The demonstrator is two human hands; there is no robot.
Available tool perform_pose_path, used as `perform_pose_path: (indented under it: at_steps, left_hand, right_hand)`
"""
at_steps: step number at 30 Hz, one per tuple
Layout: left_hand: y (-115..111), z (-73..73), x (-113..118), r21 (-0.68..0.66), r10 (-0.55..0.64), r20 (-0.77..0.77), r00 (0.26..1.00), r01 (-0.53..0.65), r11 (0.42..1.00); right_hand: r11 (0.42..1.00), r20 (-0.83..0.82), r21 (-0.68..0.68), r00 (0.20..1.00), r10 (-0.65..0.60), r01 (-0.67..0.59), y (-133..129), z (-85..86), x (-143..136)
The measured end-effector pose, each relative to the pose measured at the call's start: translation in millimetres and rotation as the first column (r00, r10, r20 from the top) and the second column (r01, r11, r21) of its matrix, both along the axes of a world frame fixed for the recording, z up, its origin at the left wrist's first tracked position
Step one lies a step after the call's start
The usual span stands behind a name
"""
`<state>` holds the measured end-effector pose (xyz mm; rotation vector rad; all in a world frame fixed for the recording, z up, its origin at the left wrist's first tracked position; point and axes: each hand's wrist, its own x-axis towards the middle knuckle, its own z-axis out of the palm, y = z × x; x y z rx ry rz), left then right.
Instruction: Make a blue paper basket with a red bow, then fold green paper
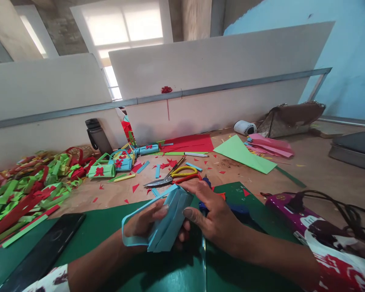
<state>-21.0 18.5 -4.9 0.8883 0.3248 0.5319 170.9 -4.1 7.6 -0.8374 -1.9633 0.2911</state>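
A small light-blue folded paper handbag (170,221) is tilted in front of me, its looped paper handle hanging to the left around my fingers. My left hand (142,221) is closed on it, the thumb lying on the near face and some fingertips showing behind the lower right side. At the bag's upper right edge, my right hand (214,213) pinches it between thumb and forefinger. Just beyond the bag lie scissors (172,176) with yellow and red handles. A blue glue gun (239,211) is partly hidden behind my right hand.
Finished paper bags (123,161) with red bows stand at the back left, beside a heap of coloured strips (27,190). A phone (45,251) lies on the green mat (121,267). Rightward are green paper (245,156), a purple power strip (292,215) with cables and a handbag (295,117).
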Motion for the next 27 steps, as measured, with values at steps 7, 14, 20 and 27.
perform_pose_path:
  at_steps: [7,14,20,27]
  left_hand:
    - [1.9,-2.2,-1.2,0.072,0.051,-0.038,0.998,-0.048,0.996]
    - [-1.2,-1.1,-0.8,0.074,0.072,-0.048,0.996,-0.068,0.995]
    - [-4.2,3.0,4.6,0.018,0.024,-0.036,0.999,-0.024,1.0]
    - [-1.5,0.8,3.5,-0.047,-0.005,-0.023,1.0,0.004,0.999]
  right_hand:
    - [0.997,0.038,0.077,0.999,-0.035,0.032,1.4,-1.9,1.4]
    - [0.978,0.092,0.202,0.993,-0.073,0.053,1.4,-3.3,1.2]
    - [0.986,0.081,0.155,0.994,-0.076,0.063,1.9,-2.5,1.4]
    - [0.974,0.123,0.216,0.987,-0.102,0.074,1.0,-1.0,2.8]
